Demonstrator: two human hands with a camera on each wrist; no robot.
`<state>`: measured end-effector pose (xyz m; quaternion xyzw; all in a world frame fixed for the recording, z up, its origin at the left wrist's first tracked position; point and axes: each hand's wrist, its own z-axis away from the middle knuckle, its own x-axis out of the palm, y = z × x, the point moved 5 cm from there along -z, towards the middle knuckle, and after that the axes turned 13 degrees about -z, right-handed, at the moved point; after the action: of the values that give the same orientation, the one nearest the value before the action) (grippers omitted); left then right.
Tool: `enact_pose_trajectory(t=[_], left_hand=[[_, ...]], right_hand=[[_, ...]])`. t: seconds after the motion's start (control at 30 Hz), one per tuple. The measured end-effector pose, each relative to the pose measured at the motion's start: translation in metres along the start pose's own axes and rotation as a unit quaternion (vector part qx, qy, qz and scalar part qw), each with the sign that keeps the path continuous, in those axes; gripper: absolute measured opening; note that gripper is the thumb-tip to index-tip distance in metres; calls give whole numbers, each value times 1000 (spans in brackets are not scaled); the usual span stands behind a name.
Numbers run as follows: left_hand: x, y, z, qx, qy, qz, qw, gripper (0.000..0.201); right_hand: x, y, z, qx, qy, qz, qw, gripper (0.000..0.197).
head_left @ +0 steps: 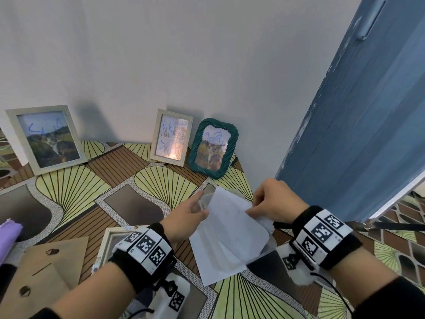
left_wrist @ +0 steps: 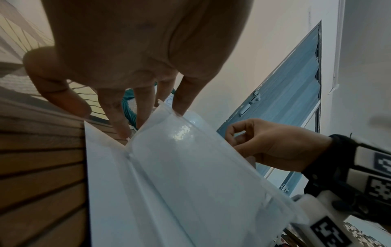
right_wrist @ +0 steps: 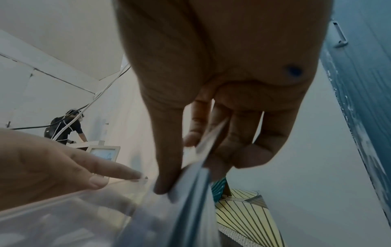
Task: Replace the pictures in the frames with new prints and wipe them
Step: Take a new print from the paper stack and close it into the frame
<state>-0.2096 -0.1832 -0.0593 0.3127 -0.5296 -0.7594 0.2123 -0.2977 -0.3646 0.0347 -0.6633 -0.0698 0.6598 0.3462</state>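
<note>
Here, both hands worked a clear plastic sleeve of white prints above the patterned counter: the right hand pinched a sheet's edge at the sleeve's 2 o'clock corner, while the left hand, fingers extended, steadied its 10 o'clock edge. Three frames leaned on the wall at 12 o'clock: a pale frame, a narrow frame, a green frame.
</note>
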Motion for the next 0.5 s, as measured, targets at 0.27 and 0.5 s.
enact_pose_trajectory(t=[0.27, 0.5], left_hand=[[0, 2, 2, -1, -3, -11, 1000, 66], [0, 3, 2, -3, 0, -9, 1000, 66]], right_hand=[[1, 5, 8, -34, 29, 5, 999, 37], [-23, -14, 9, -63, 46, -24, 997, 4]])
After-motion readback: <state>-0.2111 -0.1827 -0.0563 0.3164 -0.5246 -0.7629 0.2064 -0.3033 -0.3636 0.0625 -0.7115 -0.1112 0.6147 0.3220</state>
